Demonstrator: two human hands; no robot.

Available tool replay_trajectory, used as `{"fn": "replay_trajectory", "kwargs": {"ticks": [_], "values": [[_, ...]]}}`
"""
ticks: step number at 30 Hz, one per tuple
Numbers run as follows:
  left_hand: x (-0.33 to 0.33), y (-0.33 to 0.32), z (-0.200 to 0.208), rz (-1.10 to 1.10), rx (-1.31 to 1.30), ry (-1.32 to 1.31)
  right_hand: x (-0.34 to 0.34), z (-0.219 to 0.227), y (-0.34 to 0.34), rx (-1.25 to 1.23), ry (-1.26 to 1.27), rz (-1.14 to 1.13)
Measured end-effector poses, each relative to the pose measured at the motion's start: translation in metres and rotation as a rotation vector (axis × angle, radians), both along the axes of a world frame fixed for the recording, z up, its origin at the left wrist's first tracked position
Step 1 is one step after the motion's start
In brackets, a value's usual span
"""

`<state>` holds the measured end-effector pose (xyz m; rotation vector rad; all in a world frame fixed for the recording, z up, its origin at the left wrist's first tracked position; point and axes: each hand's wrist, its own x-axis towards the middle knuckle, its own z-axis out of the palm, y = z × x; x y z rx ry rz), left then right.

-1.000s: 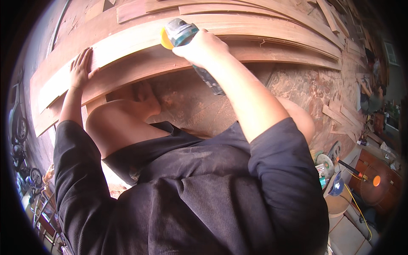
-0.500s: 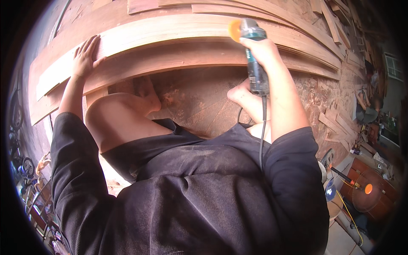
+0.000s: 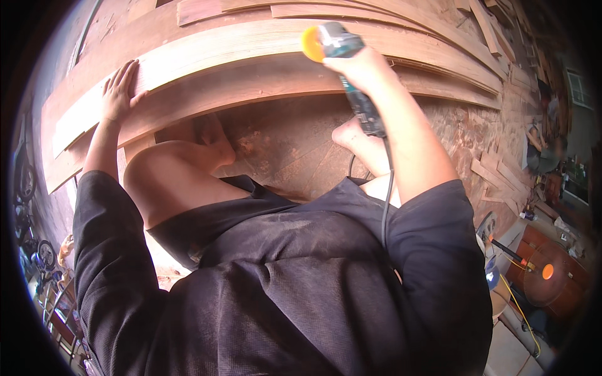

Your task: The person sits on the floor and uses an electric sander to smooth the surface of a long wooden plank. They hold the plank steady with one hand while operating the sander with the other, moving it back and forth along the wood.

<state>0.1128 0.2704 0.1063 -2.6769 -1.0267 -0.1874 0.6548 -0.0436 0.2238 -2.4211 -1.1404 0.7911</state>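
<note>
Gliding the yellow disc [image 3: 311, 44] lightly and level should suit the pale board [image 3: 219, 53] across the upper frame, left hand [image 3: 118, 98] flat on its left part, fingers slightly spread, right hand [image 3: 367, 70] gripping the teal power tool [image 3: 342, 44], though blur hides any disc contact.

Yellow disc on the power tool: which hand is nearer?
Right. The right hand grips the power tool just right of the yellow disc; the left hand rests on the pale board, well to the disc's left.
</note>
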Motion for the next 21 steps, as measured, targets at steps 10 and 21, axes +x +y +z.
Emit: {"fn": "replay_trajectory", "kwargs": {"ticks": [10,21], "values": [[0.010,-0.004,0.002,0.014,0.013,0.023,0.028,-0.004,-0.004,-0.020,0.066,-0.222],[-0.002,0.006,-0.007,-0.019,0.037,0.011,-0.103,0.022,0.043,-0.120,-0.149,0.144]]}}
